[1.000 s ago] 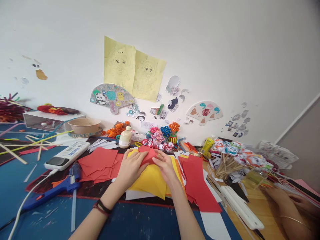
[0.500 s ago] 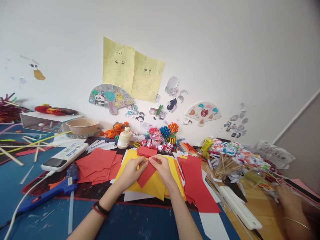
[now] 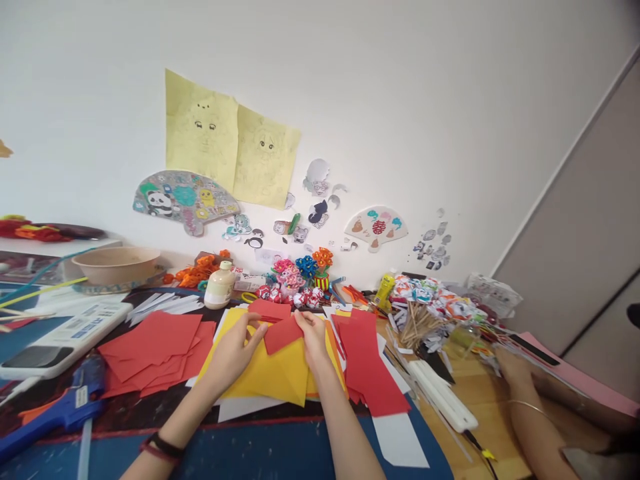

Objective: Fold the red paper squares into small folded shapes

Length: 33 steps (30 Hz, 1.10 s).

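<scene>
A small red paper piece (image 3: 283,335) is pinched at its upper right corner by my right hand (image 3: 312,335), above a stack of yellow paper (image 3: 273,373). My left hand (image 3: 233,353) is off to its left, fingers apart, with the fingertips near the paper's left edge and nothing visible between them. Behind the hands lies a small pile of red paper (image 3: 269,310) on the yellow sheets. More red paper pieces (image 3: 155,347) lie to the left, and long red sheets (image 3: 367,367) to the right.
At the left are a blue glue gun (image 3: 75,403), a white power strip (image 3: 70,337) and a bowl (image 3: 117,265). A glue bottle (image 3: 219,287) and paper flowers (image 3: 306,267) stand behind. Another person's hand (image 3: 515,367) rests at the right.
My left hand has let go of the red paper and moved left, its fingers spreading. The paper has turned in my right hand. The view has shifted to the right.
</scene>
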Tool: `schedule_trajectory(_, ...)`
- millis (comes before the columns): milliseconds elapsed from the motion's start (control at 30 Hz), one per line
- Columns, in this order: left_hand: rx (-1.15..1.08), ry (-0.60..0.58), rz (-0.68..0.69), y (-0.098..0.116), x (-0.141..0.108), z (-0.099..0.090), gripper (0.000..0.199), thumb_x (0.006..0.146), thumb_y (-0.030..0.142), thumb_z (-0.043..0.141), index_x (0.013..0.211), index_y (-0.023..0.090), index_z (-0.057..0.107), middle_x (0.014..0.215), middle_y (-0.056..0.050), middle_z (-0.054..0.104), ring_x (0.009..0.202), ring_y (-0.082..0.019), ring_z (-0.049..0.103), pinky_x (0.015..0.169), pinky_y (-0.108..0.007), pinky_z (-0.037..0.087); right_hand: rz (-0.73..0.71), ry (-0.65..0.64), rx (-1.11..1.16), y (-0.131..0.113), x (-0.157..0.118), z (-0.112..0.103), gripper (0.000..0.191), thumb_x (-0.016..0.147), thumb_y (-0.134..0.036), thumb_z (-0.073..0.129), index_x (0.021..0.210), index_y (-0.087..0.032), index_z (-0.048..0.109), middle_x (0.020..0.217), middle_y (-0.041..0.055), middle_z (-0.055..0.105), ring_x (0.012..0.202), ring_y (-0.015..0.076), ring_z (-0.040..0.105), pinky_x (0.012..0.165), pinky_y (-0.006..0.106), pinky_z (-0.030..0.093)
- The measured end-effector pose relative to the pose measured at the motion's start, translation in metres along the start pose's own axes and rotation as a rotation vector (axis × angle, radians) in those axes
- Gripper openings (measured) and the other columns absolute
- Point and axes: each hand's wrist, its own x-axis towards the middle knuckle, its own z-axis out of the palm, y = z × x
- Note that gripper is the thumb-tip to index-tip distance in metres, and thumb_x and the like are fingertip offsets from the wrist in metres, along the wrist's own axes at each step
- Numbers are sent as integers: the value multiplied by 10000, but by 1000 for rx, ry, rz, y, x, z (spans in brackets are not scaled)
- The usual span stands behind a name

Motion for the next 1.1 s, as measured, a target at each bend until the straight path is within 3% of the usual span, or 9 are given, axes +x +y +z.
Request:
schedule_trajectory(133, -80, -40, -111, -14, 5, -4, 307, 798, 482, 493, 818, 192, 592, 778, -27, 672, 741, -194, 614, 675, -276, 427, 34, -66, 44, -2, -6, 13, 314, 668, -434, 735, 801, -152, 694, 801, 57, 691, 751, 185, 608, 692, 270, 442)
schedule_trajectory(267, -138, 88, -218, -26, 10, -12, 338, 760, 509, 526, 808, 184, 605, 787, -33, 688, 746, -206, 626, 637, -265, 421, 209, -402, -37, -8, -13, 12, 348, 610, -418, 784, 802, -139, 704, 757, 61, 681, 686, 179, 606, 649, 278, 446)
schedule_trajectory(367, -169, 45, -197, -24, 9, -10, 336, 727, 509, 554, 773, 181, 610, 728, -27, 678, 700, -204, 615, 608, -263, 416, 280, -575, -116, -9, -20, 17, 374, 624, -431, 774, 843, -135, 708, 727, 56, 668, 631, 160, 585, 589, 259, 420)
schedule_trajectory(600, -50, 19, -163, -14, 6, -7, 309, 729, 500, 547, 699, 196, 592, 647, -7, 650, 633, -185, 595, 585, -263, 412, 74, -562, -258, -14, -25, 32, 159, 734, -299, 648, 698, -144, 663, 655, 2, 622, 599, 127, 553, 574, 230, 407)
schedule_trajectory(767, 1, 444, -265, -24, 13, -47, 299, 738, 485, 585, 820, 205, 651, 720, -3, 661, 726, -191, 606, 605, -260, 430, 192, -717, -184, -17, -27, 28, 185, 740, -300, 605, 653, -139, 631, 558, 0, 588, 474, 117, 542, 497, 239, 444)
schedule_trajectory(833, -129, 665, -334, -25, 15, -57, 320, 740, 465, 597, 894, 188, 642, 749, 3, 644, 704, -174, 588, 580, -252, 444, 182, -696, -180, -16, -28, 27, 228, 741, -340, 619, 640, -135, 631, 563, 10, 595, 476, 117, 550, 497, 238, 450)
schedule_trajectory(900, -315, 747, -376, -23, 17, -58, 346, 722, 438, 626, 940, 169, 629, 781, 2, 639, 679, -155, 569, 553, -243, 450, 137, -584, -164, -15, -27, 27, 261, 749, -395, 628, 723, -137, 657, 609, 20, 614, 508, 120, 567, 514, 235, 457)
schedule_trajectory(1033, -558, 592, -405, -15, 16, -38, 338, 658, 412, 688, 884, 165, 643, 801, -14, 664, 670, -145, 582, 562, -237, 465, 72, -419, -67, -16, -23, 29, 426, 765, -486, 631, 1049, -168, 640, 843, 60, 662, 674, 142, 622, 593, 233, 471)
schedule_trajectory(1100, -587, 496, -395, -10, 13, -27, 318, 648, 425, 690, 834, 170, 645, 799, -19, 680, 687, -157, 608, 593, -245, 483, 80, -414, -45, -15, -21, 29, 470, 753, -517, 636, 1058, -158, 640, 868, 66, 662, 707, 162, 628, 600, 241, 468)
